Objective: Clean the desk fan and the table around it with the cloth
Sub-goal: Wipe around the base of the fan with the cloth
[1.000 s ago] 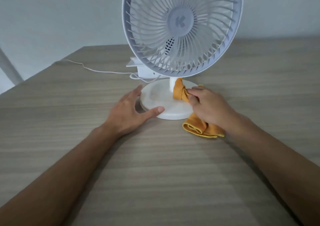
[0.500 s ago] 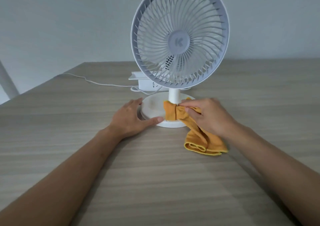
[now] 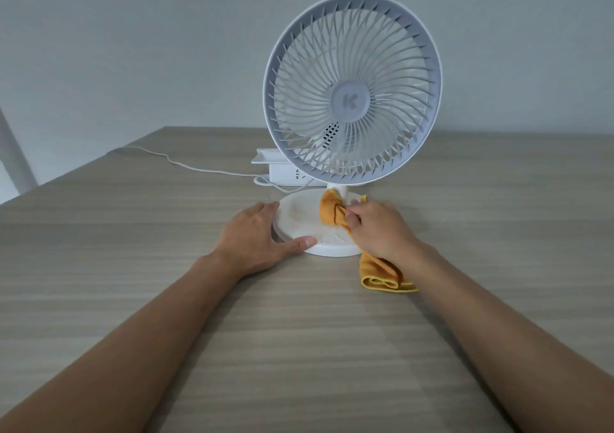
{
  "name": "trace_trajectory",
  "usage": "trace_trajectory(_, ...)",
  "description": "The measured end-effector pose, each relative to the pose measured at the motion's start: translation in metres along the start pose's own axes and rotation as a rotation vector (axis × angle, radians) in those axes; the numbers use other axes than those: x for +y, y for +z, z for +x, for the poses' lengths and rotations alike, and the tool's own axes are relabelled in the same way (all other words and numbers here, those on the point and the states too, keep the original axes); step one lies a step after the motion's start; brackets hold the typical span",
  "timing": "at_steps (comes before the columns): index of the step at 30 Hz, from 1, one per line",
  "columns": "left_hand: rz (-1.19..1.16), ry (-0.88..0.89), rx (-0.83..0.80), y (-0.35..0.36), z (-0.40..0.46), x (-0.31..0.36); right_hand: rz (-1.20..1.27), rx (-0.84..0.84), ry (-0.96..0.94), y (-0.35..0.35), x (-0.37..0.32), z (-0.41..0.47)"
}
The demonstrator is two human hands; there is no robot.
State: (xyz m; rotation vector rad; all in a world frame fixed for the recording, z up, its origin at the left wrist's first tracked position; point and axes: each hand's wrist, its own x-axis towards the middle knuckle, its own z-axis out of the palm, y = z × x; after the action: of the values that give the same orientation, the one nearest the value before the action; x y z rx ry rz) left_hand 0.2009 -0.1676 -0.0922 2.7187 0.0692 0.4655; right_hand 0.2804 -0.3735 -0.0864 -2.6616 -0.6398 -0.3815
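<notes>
A white desk fan [image 3: 352, 90] with a round grille stands on a wooden table [image 3: 166, 299], on a flat round base [image 3: 299, 216]. My right hand [image 3: 378, 229] grips an orange cloth [image 3: 330, 211] and presses its bunched end on the base at the foot of the fan's stem. The cloth's loose end trails off the base onto the table under my wrist. My left hand [image 3: 255, 236] rests flat against the base's left rim, thumb along its front edge, fingers straight.
A white power strip [image 3: 282, 166] lies just behind the fan, with a thin white cable [image 3: 186, 166] running left across the table to its far left edge. A pale wall rises behind the table.
The view has tilted up, so the whole fan now shows. My right hand has slid the cloth slightly across the base near the stem. My left hand has kept its place on the rim.
</notes>
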Motion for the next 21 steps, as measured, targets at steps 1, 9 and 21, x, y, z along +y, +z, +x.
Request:
trace_trajectory(1, 0.004, 0.001, 0.001, 0.0, 0.0, 0.001, -0.009, -0.002, -0.022, 0.001, -0.001, -0.001)
trace_trajectory(9, 0.131, 0.031, 0.009, 0.003, 0.006, -0.005, 0.034, -0.136, -0.157, -0.002, -0.018, -0.019)
trace_trajectory(21, -0.251, 0.222, 0.023, -0.004, 0.017, 0.015, 0.207, 0.013, -0.057, -0.046, 0.02, -0.041)
